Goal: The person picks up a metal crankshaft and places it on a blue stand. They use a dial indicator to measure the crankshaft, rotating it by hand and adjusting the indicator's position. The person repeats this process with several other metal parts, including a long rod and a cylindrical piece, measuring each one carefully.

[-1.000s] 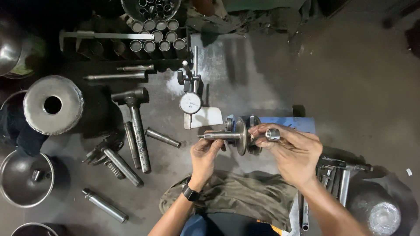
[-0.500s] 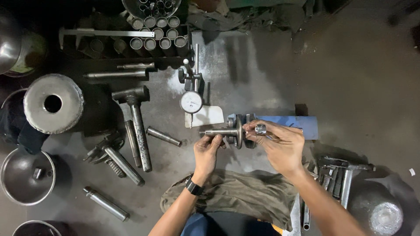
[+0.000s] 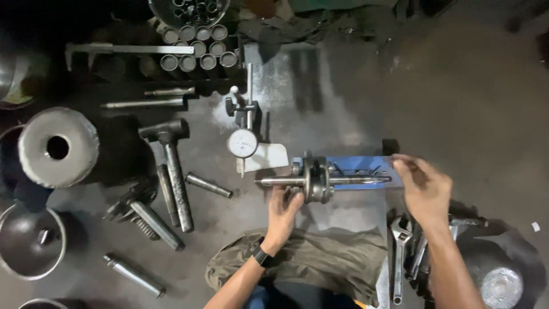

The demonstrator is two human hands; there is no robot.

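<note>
Steel crank shaft (image 3: 320,181) lies across the blue stand (image 3: 366,166) on the bench, dial gauge (image 3: 242,143) just beside. My left hand (image 3: 284,213) cups the wheel part w/ fingers; right hand (image 3: 424,186) is open at the shaft end. Best to turn it slow & keep it level.

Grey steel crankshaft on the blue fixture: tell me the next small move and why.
Probably turn the grey steel crankshaft slowly with the left hand, which already touches its webs. It lies across the blue fixture, with the right hand at the shaft's far end.
</note>
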